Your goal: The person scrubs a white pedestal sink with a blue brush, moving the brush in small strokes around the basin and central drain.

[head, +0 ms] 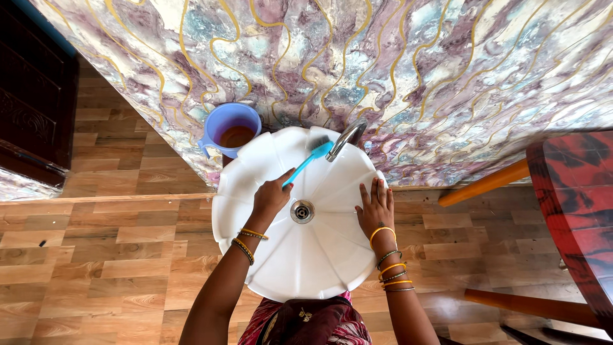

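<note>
The left hand [271,199] is clenched around the handle of a blue brush [308,160] — its bristles lie at the back of the white sink [300,255], just beside the tap [345,140]. The right hand [377,207] rests flat on the sink's right side, fingers [372,190] spread and holding nothing — a purple mug [230,130] stands behind the rim.

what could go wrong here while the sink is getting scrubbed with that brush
1. The brush has its bristles right beside the tap; a hard stroke by the left hand could knock against the spout.
2. The mug stands at the sink's back rim, close to the brush; a wide sweep might tip it.
3. The right hand lies flat inside the basin; if the surface is wet, it may slip.
</note>
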